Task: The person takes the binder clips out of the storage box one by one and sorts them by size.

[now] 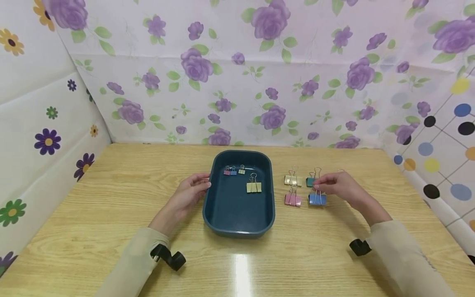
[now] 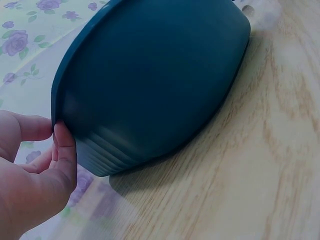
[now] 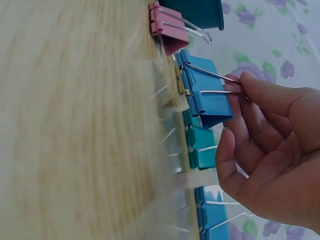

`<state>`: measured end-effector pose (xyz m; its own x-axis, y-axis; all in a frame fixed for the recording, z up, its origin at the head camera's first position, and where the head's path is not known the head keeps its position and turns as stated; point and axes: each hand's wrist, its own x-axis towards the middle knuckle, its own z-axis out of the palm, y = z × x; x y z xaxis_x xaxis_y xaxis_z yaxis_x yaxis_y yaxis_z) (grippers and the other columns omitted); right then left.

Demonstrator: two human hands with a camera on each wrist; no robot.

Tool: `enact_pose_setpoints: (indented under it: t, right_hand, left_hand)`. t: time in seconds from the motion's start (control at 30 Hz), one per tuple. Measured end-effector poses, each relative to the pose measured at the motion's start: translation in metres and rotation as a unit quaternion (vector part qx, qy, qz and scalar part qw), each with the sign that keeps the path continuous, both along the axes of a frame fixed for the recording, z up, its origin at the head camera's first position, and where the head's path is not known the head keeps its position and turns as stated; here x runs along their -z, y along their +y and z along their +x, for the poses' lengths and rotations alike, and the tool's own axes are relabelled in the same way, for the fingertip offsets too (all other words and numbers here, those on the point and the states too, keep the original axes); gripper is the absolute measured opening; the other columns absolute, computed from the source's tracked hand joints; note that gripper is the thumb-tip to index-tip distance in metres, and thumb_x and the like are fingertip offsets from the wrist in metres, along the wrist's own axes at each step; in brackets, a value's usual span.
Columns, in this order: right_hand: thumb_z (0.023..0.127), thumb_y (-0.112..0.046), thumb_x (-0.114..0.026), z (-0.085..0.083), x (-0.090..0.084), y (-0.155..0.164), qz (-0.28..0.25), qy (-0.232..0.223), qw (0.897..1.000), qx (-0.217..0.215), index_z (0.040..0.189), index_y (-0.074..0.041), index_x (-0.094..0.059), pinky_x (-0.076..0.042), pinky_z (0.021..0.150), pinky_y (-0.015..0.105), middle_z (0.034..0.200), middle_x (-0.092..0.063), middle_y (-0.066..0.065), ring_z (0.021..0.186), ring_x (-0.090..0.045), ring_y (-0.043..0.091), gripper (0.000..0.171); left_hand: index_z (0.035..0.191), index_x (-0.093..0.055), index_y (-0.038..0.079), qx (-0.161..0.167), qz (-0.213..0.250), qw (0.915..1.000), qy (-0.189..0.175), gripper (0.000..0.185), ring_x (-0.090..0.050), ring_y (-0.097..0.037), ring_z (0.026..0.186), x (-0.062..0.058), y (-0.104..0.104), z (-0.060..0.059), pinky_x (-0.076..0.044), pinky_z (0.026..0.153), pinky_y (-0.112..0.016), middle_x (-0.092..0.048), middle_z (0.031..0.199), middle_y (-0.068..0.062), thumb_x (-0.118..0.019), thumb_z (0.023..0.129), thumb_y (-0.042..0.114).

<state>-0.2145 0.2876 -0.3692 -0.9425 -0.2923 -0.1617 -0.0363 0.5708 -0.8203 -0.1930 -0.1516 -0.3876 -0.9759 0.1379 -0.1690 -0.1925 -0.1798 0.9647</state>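
My left hand point(image 1: 189, 194) pinches the left rim of a dark teal tray point(image 1: 237, 225), thumb on one side of the rim and fingers on the other in the left wrist view. Inside the tray lie a larger yellow binder clip point(image 1: 254, 187) and, near the far end, small pink point(image 1: 227, 172), blue point(image 1: 233, 173) and yellow point(image 1: 241, 171) ones. My right hand point(image 1: 339, 187) pinches the wire handles of a blue binder clip point(image 3: 205, 87). Close by are a green binder clip point(image 3: 201, 147), a pink one point(image 1: 292, 200) and a pale yellow one point(image 1: 290, 180).
Another blue binder clip point(image 3: 212, 220) shows low in the right wrist view; in the head view my right hand hides most of that spot. A wooden table point(image 1: 111, 206) bears everything, with flowered cloth point(image 1: 230, 82) standing behind it.
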Motion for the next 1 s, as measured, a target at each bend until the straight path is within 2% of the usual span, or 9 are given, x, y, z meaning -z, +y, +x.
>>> enact_pose_setpoints:
  t: [0.33,0.63,0.87,1.0]
  right_hand:
    - [0.094,-0.021,-0.065,-0.001,0.012,0.009,-0.019,-0.010,1.000,-0.004,0.113,0.003,-0.066,-0.053,0.079,0.037,0.106,-0.067,0.012,0.094,-0.062,0.022,0.031]
    - [0.094,-0.022,-0.066,-0.001,0.012,0.010,-0.013,-0.003,1.000,-0.003,0.113,0.003,-0.067,-0.053,0.077,0.035,0.109,-0.065,0.013,0.094,-0.062,0.023,0.031]
    - [0.093,-0.026,-0.067,0.001,0.007,0.011,-0.002,0.000,1.000,-0.004,0.119,0.004,-0.064,-0.053,0.081,0.037,0.111,-0.066,0.014,0.098,-0.062,0.023,0.039]
    - [0.093,-0.031,-0.066,0.001,0.003,0.011,0.014,0.014,1.000,0.004,0.123,0.002,-0.062,-0.051,0.085,0.043,0.115,-0.064,0.016,0.103,-0.061,0.028,0.045]
  left_hand:
    - [0.133,-0.041,-0.011,0.003,-0.002,1.0000,-0.001,0.040,-0.055,-0.010,0.086,0.001,-0.001,0.000,-0.047,0.075,-0.020,-0.054,0.099,-0.004,-0.054,0.096,-0.002]
    - [0.133,-0.041,-0.012,0.001,-0.002,1.0000,0.001,0.040,-0.055,-0.009,0.085,-0.001,0.000,0.000,-0.047,0.074,-0.020,-0.054,0.099,-0.005,-0.053,0.096,-0.003]
    - [0.133,-0.041,-0.011,0.002,-0.002,1.0000,0.000,0.041,-0.054,-0.010,0.086,0.000,-0.001,0.000,-0.047,0.074,-0.020,-0.054,0.098,-0.005,-0.054,0.096,-0.001]
    - [0.133,-0.041,-0.011,0.002,-0.004,1.0000,-0.002,0.041,-0.055,-0.009,0.086,0.001,-0.001,0.000,-0.047,0.074,-0.019,-0.054,0.099,-0.005,-0.054,0.096,-0.001]
